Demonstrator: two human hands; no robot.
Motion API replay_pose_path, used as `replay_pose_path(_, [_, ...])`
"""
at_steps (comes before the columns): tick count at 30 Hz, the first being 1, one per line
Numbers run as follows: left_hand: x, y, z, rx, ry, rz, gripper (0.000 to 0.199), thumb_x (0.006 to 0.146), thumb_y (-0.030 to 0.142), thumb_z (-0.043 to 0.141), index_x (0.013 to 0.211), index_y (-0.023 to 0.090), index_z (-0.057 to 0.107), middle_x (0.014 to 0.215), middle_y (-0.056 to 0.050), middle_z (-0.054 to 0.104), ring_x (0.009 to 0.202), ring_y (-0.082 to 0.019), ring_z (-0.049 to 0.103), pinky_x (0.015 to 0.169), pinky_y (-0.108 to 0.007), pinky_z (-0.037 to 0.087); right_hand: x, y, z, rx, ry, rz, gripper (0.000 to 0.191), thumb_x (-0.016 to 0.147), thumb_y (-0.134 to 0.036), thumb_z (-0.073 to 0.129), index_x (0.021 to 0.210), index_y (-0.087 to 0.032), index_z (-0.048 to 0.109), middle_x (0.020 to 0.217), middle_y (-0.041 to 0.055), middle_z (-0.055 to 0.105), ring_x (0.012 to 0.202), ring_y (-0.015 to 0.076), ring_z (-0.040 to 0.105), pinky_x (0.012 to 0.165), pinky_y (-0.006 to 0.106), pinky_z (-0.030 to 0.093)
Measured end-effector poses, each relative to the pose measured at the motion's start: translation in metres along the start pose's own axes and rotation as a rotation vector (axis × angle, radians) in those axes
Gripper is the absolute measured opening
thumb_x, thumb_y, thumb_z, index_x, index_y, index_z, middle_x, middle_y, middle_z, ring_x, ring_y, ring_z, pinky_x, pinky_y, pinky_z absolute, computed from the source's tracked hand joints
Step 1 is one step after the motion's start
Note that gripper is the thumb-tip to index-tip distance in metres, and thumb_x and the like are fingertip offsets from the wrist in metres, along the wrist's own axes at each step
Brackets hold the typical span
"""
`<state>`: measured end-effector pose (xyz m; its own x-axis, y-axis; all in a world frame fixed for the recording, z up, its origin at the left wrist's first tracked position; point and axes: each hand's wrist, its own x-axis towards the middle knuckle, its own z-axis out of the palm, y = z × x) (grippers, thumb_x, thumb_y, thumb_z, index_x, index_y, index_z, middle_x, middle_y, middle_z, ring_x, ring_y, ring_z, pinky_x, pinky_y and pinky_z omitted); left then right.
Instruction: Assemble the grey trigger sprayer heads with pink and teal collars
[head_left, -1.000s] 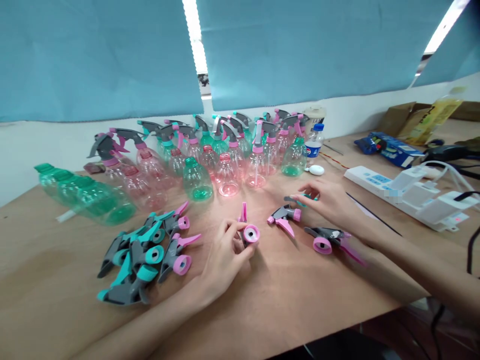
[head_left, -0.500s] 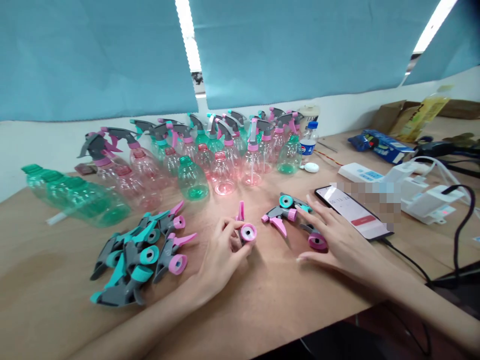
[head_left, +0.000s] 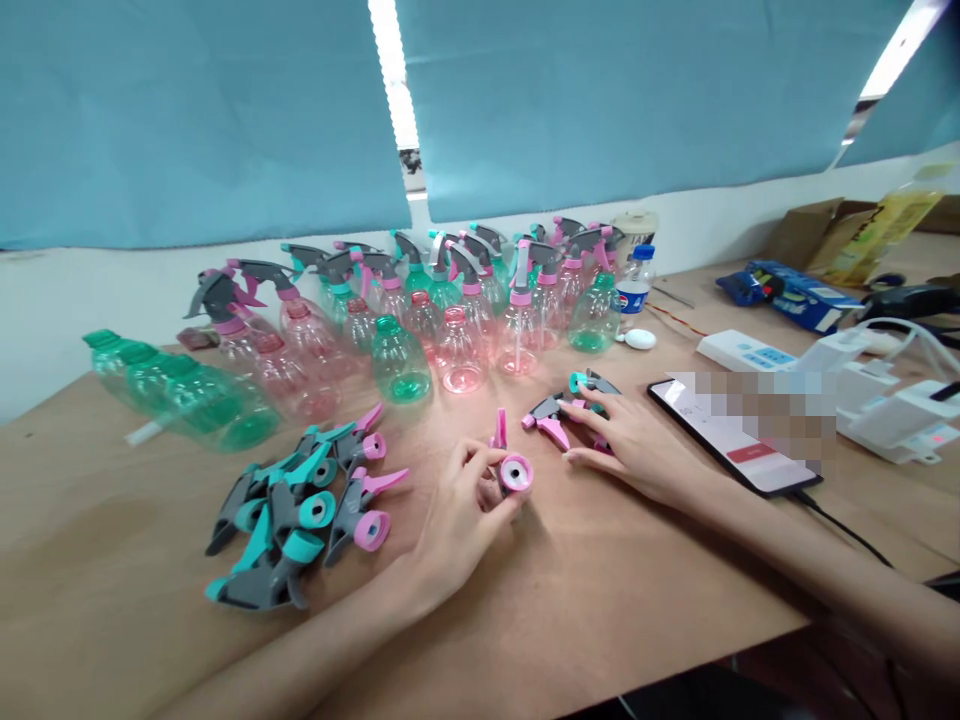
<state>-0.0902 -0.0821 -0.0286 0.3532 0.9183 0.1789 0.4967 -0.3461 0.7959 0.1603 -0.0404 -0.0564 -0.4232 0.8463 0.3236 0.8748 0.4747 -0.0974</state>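
Observation:
My left hand (head_left: 471,505) grips a grey and pink spray trigger head (head_left: 516,474), its round pink collar facing me and its pink lever sticking up behind. To the right, my right hand (head_left: 626,445) lies over a small group of trigger heads, fingers stretched out and touching or just above them. A pink-levered trigger head (head_left: 553,430) pokes out left of those fingers, and a teal-collared one (head_left: 579,383) shows beyond them. Others are partly hidden under the hand. Left of my left hand is a pile of grey trigger heads (head_left: 296,510) with teal and pink parts.
Rows of pink and green clear bottles (head_left: 401,362) stand at the back, many with trigger heads fitted. Green bottles (head_left: 225,400) line the left. On the right are a phone (head_left: 731,440), a power strip (head_left: 742,352), chargers, a Pepsi bottle (head_left: 634,285) and a blue packet (head_left: 802,295).
My right hand has moved left and away from me over the small group of trigger heads. My left hand keeps hold of its trigger head. The whole view has shifted slightly.

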Motion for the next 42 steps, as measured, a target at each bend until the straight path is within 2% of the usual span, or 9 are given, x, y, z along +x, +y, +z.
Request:
replay_pose_path(5, [-0.001, 0.0, 0.0, -0.011, 0.013, 0.001, 0.014, 0.082, 0.014, 0.061, 0.094, 0.021, 0.058, 0.097, 0.001, 0.047, 0.062, -0.006, 0.05, 0.059, -0.02, 0.045, 0.014, -0.005, -0.003, -0.042, 0.114, -0.044, 0.053, 0.083, -0.052, 0.057, 0.12, -0.015, 0.056, 0.129, 0.0199, 0.052, 0.121, 0.0346, 0.047, 0.095, 0.051, 0.04])
replay_pose_path(8, [0.0, 0.0, 0.001, -0.027, 0.02, -0.013, 0.015, 0.082, 0.014, 0.061, 0.094, 0.021, 0.058, 0.095, 0.002, 0.047, 0.062, -0.007, 0.05, 0.059, -0.021, 0.044, 0.022, -0.023, -0.015, 0.116, 0.215, -0.162, 0.032, 0.088, -0.038, 0.056, 0.112, -0.018, 0.058, 0.118, 0.0136, 0.061, 0.11, 0.0273, 0.055, 0.098, 0.05, 0.038])
replay_pose_path(13, [0.0, -0.001, 0.001, -0.068, 0.047, -0.032, 0.017, 0.082, 0.013, 0.06, 0.095, 0.022, 0.058, 0.094, 0.002, 0.048, 0.064, -0.007, 0.051, 0.058, -0.021, 0.042, 0.036, -0.056, -0.034, 0.389, 0.409, -0.29, 0.01, 0.09, -0.025, 0.053, 0.086, -0.019, 0.06, 0.078, 0.0036, 0.066, 0.078, 0.0176, 0.061, 0.077, 0.034, 0.046])
replay_pose_path(18, [0.0, -0.004, -0.001, -0.043, 0.122, -0.047, 0.016, 0.082, 0.014, 0.061, 0.095, 0.022, 0.058, 0.092, 0.002, 0.05, 0.065, -0.01, 0.05, 0.059, -0.023, 0.041, 0.038, -0.073, -0.028, 0.511, 0.383, -0.316, 0.013, 0.089, -0.022, 0.054, 0.079, -0.017, 0.06, 0.062, -0.0008, 0.057, 0.057, 0.012, 0.051, 0.058, 0.025, 0.042])
replay_pose_path(22, [0.002, -0.005, -0.002, -0.011, 0.168, -0.064, 0.015, 0.077, 0.014, 0.066, 0.088, 0.02, 0.057, 0.086, 0.002, 0.051, 0.068, -0.012, 0.049, 0.06, -0.024, 0.04, 0.031, -0.08, -0.021, 0.326, 0.35, -0.386, 0.019, 0.09, -0.029, 0.051, 0.083, -0.016, 0.064, 0.068, 0.0034, 0.064, 0.062, 0.0147, 0.056, 0.059, 0.027, 0.042])
replay_pose_path(27, [0.004, -0.006, -0.001, -0.001, 0.19, -0.072, 0.017, 0.074, 0.018, 0.07, 0.083, 0.02, 0.056, 0.083, 0.001, 0.051, 0.071, -0.015, 0.05, 0.061, -0.026, 0.039, 0.022, -0.086, -0.016, 0.183, 0.346, -0.309, 0.032, 0.09, -0.042, 0.051, 0.09, -0.014, 0.068, 0.062, 0.0042, 0.065, 0.055, 0.0151, 0.056, 0.052, 0.027, 0.038])
replay_pose_path(34, [0.005, -0.007, -0.002, -0.047, 0.152, -0.077, 0.011, 0.079, 0.015, 0.063, 0.083, 0.019, 0.053, 0.087, 0.001, 0.051, 0.076, -0.015, 0.05, 0.065, -0.027, 0.039, 0.016, -0.088, -0.007, 0.564, 0.154, -0.11, 0.037, 0.09, -0.041, 0.052, 0.111, -0.013, 0.063, 0.06, -0.001, 0.062, 0.046, 0.0102, 0.05, 0.05, 0.022, 0.04])
replay_pose_path(38, [0.005, -0.007, -0.002, -0.058, 0.133, -0.043, 0.011, 0.08, 0.01, 0.059, 0.082, 0.018, 0.052, 0.087, 0.0, 0.05, 0.08, -0.016, 0.049, 0.068, -0.027, 0.039, 0.016, -0.089, -0.004, 0.746, 0.052, -0.02, 0.03, 0.09, -0.038, 0.052, 0.109, -0.016, 0.061, 0.053, -0.0053, 0.055, 0.043, 0.0084, 0.046, 0.046, 0.02, 0.037])
replay_pose_path(42, [0.004, -0.005, -0.001, -0.085, 0.115, -0.03, 0.01, 0.08, 0.009, 0.057, 0.08, 0.018, 0.051, 0.088, 0.0, 0.05, 0.079, -0.016, 0.049, 0.066, -0.026, 0.039, 0.016, -0.089, 0.0, 0.873, 0.05, -0.003, 0.022, 0.09, -0.034, 0.053, 0.102, -0.016, 0.058, 0.052, -0.0067, 0.048, 0.045, 0.0079, 0.043, 0.043, 0.019, 0.033])
